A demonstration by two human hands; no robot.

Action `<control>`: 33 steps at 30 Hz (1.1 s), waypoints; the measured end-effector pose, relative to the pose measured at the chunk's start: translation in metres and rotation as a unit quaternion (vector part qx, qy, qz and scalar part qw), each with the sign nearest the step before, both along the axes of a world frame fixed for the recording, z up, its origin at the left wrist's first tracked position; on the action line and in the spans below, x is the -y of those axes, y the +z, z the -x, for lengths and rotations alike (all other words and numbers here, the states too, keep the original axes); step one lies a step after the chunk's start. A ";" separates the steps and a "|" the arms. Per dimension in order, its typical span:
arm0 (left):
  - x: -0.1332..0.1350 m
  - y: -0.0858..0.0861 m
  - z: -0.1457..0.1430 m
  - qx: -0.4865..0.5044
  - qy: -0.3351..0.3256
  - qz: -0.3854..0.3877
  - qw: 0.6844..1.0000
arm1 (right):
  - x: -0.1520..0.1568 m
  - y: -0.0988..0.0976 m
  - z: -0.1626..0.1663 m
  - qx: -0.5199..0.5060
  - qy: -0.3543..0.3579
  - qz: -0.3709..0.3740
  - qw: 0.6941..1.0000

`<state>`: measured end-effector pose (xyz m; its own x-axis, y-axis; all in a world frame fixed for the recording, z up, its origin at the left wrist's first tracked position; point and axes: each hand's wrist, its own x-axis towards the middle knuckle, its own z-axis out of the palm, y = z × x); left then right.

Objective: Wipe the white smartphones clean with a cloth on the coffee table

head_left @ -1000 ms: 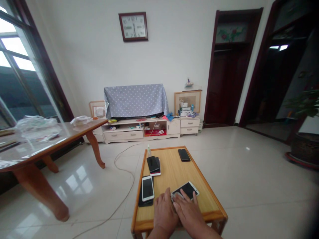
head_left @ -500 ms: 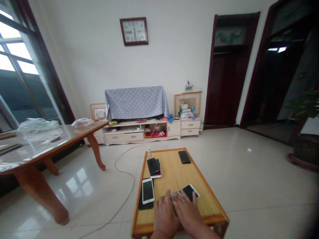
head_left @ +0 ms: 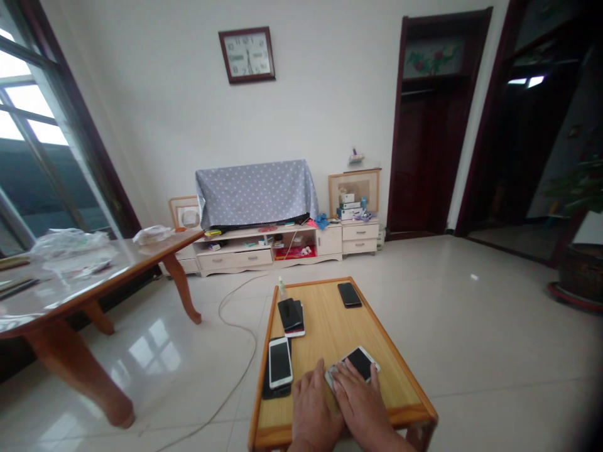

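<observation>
A white phone with a dark screen point(head_left: 362, 363) lies at a slant on the small wooden table point(head_left: 325, 333), near its front. My right hand point(head_left: 360, 402) lies over the phone's nearer left end, thumb along its right side. Under my right fingertips shows a pale, crumpled cloth-like piece point(head_left: 331, 375), mostly covered. My left hand point(head_left: 313, 408) rests low just left of the phone, fingers forward and thumb a little apart, with nothing visible in it. Another white phone point(head_left: 280, 362) lies on a dark flat item point(head_left: 276, 393) at the left edge.
Farther back are stacked phones point(head_left: 291, 316), a small clear bottle point(head_left: 281, 287) and a black phone point(head_left: 349, 295). A larger table point(head_left: 117, 270) with plastic bags stands left. A cable point(head_left: 252, 333) crosses the floor. A low cabinet point(head_left: 235, 260) lines the wall.
My right hand has shifted slightly to the right over the white phone, and more of the pale piece shows. My left hand has hardly moved. The camera view has shifted a little.
</observation>
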<state>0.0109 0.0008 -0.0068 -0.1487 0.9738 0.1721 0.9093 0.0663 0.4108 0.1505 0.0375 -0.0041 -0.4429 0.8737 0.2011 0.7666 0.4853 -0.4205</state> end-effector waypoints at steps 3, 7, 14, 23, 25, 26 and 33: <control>-0.001 0.006 -0.002 -0.011 -0.001 0.018 1.000 | -0.001 0.003 0.000 -0.003 -0.009 -0.002 1.000; -0.004 0.010 -0.007 -0.029 0.002 0.041 0.999 | -0.002 0.008 0.000 0.012 0.018 0.019 1.000; -0.009 0.006 -0.010 -0.029 -0.009 0.036 0.999 | -0.041 0.012 -0.029 0.049 -0.065 0.054 0.995; -0.012 0.002 -0.011 -0.045 -0.019 0.015 0.999 | -0.021 0.010 -0.020 0.022 0.030 0.047 0.998; -0.013 0.002 -0.011 -0.048 -0.020 0.024 0.998 | -0.019 0.013 -0.018 0.018 0.040 0.041 0.998; -0.013 0.003 -0.011 -0.049 -0.019 0.028 0.998 | -0.023 0.014 -0.019 0.021 0.021 0.042 0.999; -0.012 0.007 -0.015 -0.045 -0.006 0.030 0.999 | -0.047 0.015 -0.031 0.048 -0.108 0.066 0.991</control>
<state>0.0254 0.0127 0.0002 -0.1236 0.9843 0.1263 0.9429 0.0769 0.3240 0.1818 0.0844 0.0112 -0.2541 0.9661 0.0451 0.8858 0.2512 -0.3903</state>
